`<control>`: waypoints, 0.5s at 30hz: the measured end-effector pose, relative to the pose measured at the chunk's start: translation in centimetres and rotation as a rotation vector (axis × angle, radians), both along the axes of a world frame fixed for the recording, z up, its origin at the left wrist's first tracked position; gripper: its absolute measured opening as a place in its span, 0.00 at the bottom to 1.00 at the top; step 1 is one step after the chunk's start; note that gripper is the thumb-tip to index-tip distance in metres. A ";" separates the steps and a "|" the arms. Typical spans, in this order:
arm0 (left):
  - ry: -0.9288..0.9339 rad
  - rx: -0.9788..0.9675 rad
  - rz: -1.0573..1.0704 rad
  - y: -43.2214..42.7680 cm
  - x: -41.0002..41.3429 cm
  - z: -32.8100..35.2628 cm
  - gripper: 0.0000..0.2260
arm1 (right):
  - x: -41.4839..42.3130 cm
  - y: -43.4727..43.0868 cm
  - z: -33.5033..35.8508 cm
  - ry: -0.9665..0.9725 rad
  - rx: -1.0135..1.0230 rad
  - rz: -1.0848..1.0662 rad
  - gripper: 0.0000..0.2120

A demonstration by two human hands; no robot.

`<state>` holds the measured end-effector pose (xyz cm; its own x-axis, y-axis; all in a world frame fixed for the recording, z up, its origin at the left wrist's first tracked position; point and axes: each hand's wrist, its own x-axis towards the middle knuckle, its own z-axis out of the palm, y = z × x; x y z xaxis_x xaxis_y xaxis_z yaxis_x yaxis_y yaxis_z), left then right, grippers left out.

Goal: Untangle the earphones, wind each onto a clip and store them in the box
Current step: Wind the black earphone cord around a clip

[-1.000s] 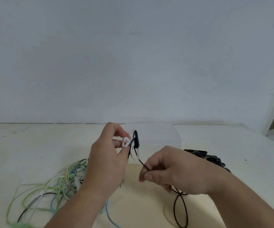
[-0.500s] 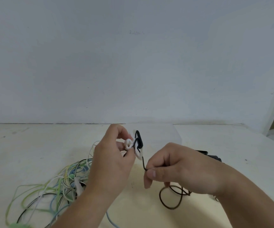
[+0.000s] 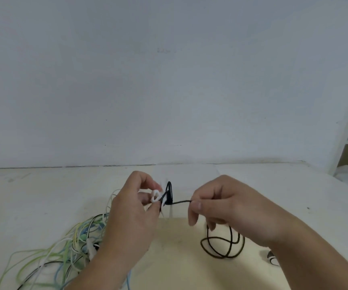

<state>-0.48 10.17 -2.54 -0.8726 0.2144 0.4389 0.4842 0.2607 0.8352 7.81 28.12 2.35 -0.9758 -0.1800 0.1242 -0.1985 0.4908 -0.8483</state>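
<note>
Your left hand (image 3: 135,208) pinches the white clip (image 3: 155,195) between thumb and fingertips. This leaves the far end of the clip free, and that is where the dark turns of the black cable (image 3: 181,202) are stacked. Holding it by one end looks deliberate, because it gives each new turn room to pass round.

At 3 o'clock from the clip, your right hand (image 3: 221,204) pinches the same cable between thumb and forefinger, with the other fingers curled underneath. The short stretch between your hands is nearly level and taut. That tension is what should make the turns lie snug rather than slip off.

Below your right hand, at about 5 o'clock from the clip, the unwound cable hangs in a few loose loops down to the table (image 3: 43,195). I judge the winding to be partly done. Watch that those loops do not knot as you feed them up.

The tangle of earphones (image 3: 75,243), with green, white, blue and black leads, lies at 7 o'clock, apart from the cable you are winding.

Behind your hands, at 12 to 1 o'clock, a faint clear box (image 3: 192,176) is barely visible. I cannot tell what it holds.
</note>
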 end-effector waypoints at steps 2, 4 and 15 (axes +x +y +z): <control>0.088 -0.069 0.011 -0.1 0.2 0.0 0.16 | 0.0 0.3 0.0 0.046 -0.011 -0.064 0.11; 0.157 -0.153 -0.011 0.1 0.6 0.0 0.14 | -0.1 -0.1 -0.1 0.077 0.005 -0.079 0.11; 0.114 -0.151 -0.228 0.1 1.6 0.4 0.14 | -2.0 0.7 -1.6 0.276 0.086 -0.524 0.09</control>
<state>1.13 10.26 -2.17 -0.7414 0.4694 0.4796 0.6331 0.2520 0.7319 5.77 28.79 0.74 -0.8708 0.2961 0.3924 -0.1188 0.6479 -0.7524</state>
